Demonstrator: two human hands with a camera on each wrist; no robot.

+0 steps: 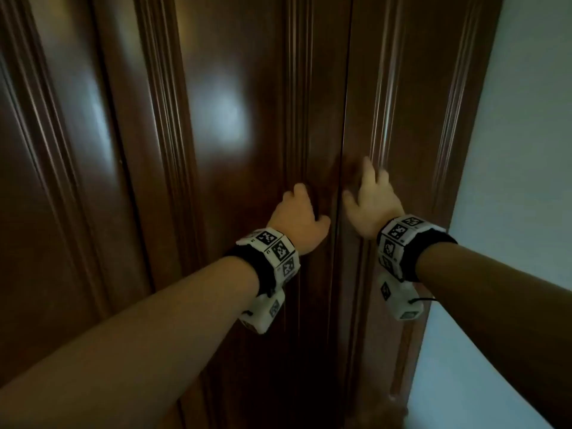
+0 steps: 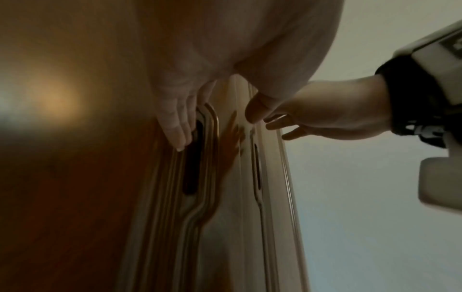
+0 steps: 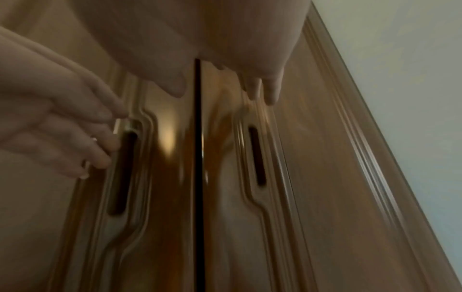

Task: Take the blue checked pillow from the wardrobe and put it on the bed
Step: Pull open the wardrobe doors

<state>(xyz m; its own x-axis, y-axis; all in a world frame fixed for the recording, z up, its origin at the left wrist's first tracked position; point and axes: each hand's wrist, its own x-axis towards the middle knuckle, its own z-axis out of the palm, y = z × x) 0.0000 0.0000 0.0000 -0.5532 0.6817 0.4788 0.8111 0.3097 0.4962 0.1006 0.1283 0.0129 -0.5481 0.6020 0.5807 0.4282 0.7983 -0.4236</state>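
Observation:
The wardrobe's two dark wooden doors, the left door point(image 1: 232, 119) and the right door point(image 1: 402, 119), stand closed with a thin gap point(image 3: 197, 138) between them. The blue checked pillow is not in view. My left hand point(image 1: 301, 212) has its fingers curled at the left door's recessed handle slot point(image 2: 191, 168), fingertips point(image 3: 105, 158) at its edge. My right hand point(image 1: 368, 193) is spread and blurred on the right door, its fingertips point(image 3: 271, 96) just above that door's handle slot point(image 3: 257, 156), holding nothing.
A pale wall point(image 1: 510, 150) runs along the wardrobe's right side. Another panelled door point(image 1: 62, 150) fills the left of the head view. Both wrists wear marker bands point(image 1: 275, 249).

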